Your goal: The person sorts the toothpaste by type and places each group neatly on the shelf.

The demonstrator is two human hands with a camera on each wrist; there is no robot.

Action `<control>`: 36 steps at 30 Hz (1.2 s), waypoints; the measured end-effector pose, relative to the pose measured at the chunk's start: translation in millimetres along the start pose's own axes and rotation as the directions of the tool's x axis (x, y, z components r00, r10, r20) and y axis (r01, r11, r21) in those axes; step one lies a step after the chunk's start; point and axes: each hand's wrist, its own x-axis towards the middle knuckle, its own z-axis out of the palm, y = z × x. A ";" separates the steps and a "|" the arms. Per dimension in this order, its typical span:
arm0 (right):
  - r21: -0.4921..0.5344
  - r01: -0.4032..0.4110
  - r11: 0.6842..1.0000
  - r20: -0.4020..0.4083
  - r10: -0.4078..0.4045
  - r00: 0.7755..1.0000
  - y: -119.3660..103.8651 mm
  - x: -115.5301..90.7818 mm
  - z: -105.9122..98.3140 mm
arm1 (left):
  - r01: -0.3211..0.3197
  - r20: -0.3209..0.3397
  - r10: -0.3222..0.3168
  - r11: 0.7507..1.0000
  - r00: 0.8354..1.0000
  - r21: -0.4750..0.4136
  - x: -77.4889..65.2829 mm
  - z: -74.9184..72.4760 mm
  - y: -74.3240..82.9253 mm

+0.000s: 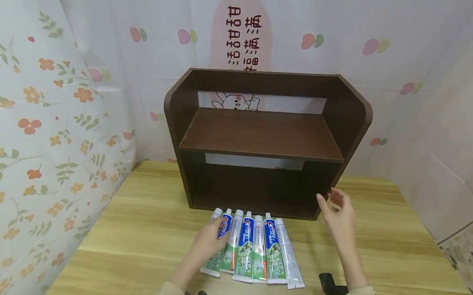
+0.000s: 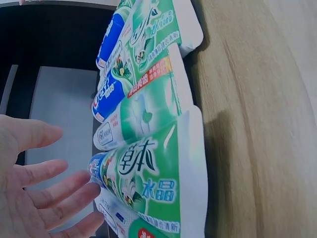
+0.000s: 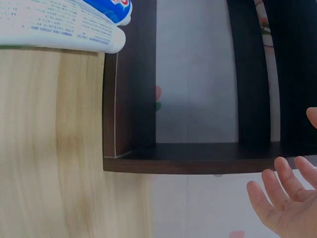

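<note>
Several toothpaste tubes (image 1: 245,249) lie side by side in a row on the table, caps towards the shelf. Most show green and blue or green and white fronts; the rightmost tube (image 1: 291,257) shows its printed white side. Over the two leftmost tubes is my left hand (image 1: 208,239), fingers spread and loosely bent; in the left wrist view the hand (image 2: 44,186) holds nothing, its fingertips close to a tube (image 2: 148,171). My right hand (image 1: 341,218) is raised by the lower right side of the dark brown shelf (image 1: 260,155), fingers relaxed around nothing.
The two-tier shelf stands just behind the tube caps, with its upper board (image 1: 261,131) and lower board (image 1: 254,188) both bare. Wood-grain table (image 1: 137,231) extends on both sides. Patterned curtains (image 1: 83,114) hang at the left and back.
</note>
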 end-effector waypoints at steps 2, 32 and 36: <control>-0.002 -0.007 1.000 -0.018 0.007 1.000 0.9 1.1 -1.8 | 0.004 -0.002 -0.004 1.000 1.000 0.003 -0.5 0.7 -3.0; 0.000 -0.101 0.995 -0.022 0.101 0.995 7.7 32.0 -3.5 | 0.086 -0.050 -0.087 0.996 0.995 -0.030 1.2 -0.6 -32.4; 0.009 -0.105 0.994 -0.020 0.105 0.994 7.9 34.8 -2.0 | 0.111 -0.060 -0.113 0.993 0.992 -0.034 1.2 -2.9 -35.9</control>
